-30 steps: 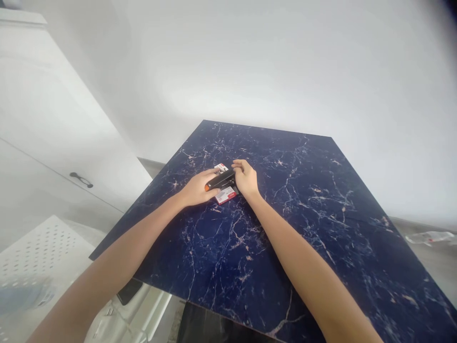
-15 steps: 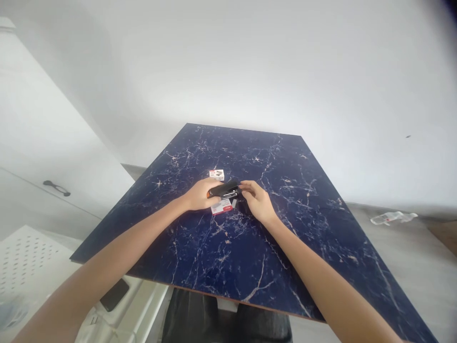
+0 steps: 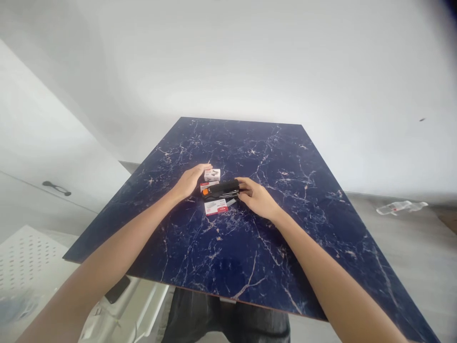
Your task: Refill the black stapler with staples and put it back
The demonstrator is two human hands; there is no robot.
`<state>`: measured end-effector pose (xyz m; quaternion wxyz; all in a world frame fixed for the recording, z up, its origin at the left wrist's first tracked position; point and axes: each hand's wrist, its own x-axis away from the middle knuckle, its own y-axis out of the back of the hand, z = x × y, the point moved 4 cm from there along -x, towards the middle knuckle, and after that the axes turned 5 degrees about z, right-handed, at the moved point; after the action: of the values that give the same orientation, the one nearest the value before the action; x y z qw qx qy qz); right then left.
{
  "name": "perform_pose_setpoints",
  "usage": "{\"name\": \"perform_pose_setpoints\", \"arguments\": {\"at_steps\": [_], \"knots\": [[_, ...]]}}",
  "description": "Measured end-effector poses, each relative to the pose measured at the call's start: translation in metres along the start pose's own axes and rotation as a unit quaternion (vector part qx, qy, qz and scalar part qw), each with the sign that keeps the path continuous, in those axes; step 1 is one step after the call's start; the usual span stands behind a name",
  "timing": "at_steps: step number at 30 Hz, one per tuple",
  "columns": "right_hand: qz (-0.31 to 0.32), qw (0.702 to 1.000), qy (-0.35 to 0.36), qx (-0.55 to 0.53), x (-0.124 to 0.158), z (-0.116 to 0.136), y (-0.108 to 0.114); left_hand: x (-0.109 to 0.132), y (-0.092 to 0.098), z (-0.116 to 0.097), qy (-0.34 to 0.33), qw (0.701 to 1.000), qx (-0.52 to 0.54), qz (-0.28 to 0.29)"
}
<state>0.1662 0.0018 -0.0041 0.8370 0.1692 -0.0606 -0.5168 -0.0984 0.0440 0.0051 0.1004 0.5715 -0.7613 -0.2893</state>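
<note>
Curled around the rear end of a black stapler [image 3: 220, 190], the fingers [image 3: 243, 184] of the right hand [image 3: 257, 199] are closed on it from the side, thumb hidden from this view. The stapler lies roughly level near the middle of a dark blue marble-patterned tabletop [image 3: 285, 247], with an orange tip at its left end. Its lettering, if any, can't be made out.

The left hand [image 3: 189, 182] is open, fingers together and pointing toward a small white box of staples [image 3: 212, 175], ending just beside it. It holds nothing, and the two hands are apart, with the stapler between them.

A flat white-and-red staple box [image 3: 216, 207] lies just in front of the stapler. Another red-and-white box [image 3: 208, 186] sits partly under its left end. Their red and white labels show, but the writing is too small to read.

Both bare forearms reach in from the lower corners. Beyond the tabletop, a white cabinet [image 3: 43, 119] with a dark handle [image 3: 56, 188] stands on the left, a dark phone [image 3: 117, 289] lies below the table edge, and a crumpled plastic bottle [image 3: 400, 207] lies on the grey floor [image 3: 403, 267] on the right.
</note>
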Motion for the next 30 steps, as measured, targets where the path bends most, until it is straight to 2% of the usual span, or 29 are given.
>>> {"name": "perform_pose_setpoints", "arguments": {"at_steps": [4, 8, 11, 14, 17, 20, 25, 30], "knots": [[0.024, 0.999, 0.008, -0.027, 0.001, 0.003, 0.003, 0.007, -0.005, -0.010, -0.050, 0.994, 0.007, 0.095], [0.011, 1.000, 0.013, -0.023, 0.001, 0.007, 0.001, 0.010, -0.006, -0.016, -0.068, 0.990, -0.028, 0.120], [0.004, 1.000, 0.002, -0.015, 0.001, 0.007, 0.001, 0.015, -0.006, -0.025, -0.109, 0.982, -0.122, 0.089], [0.005, 1.000, 0.000, 0.004, 0.001, 0.005, 0.002, 0.023, -0.009, -0.041, -0.203, 0.963, -0.172, 0.038], [0.005, 1.000, -0.009, 0.009, 0.001, 0.003, 0.005, 0.030, -0.016, -0.049, -0.270, 0.941, -0.202, 0.033], [0.005, 1.000, -0.013, 0.015, 0.001, 0.002, 0.009, 0.030, -0.019, -0.046, -0.285, 0.931, -0.227, 0.024], [-0.013, 0.998, -0.014, 0.065, 0.002, -0.001, 0.024, 0.028, -0.015, -0.039, -0.293, 0.923, -0.248, -0.021], [0.000, 0.994, -0.048, 0.094, 0.006, -0.004, 0.043, 0.028, -0.014, -0.040, -0.310, 0.918, -0.247, -0.027]]}}
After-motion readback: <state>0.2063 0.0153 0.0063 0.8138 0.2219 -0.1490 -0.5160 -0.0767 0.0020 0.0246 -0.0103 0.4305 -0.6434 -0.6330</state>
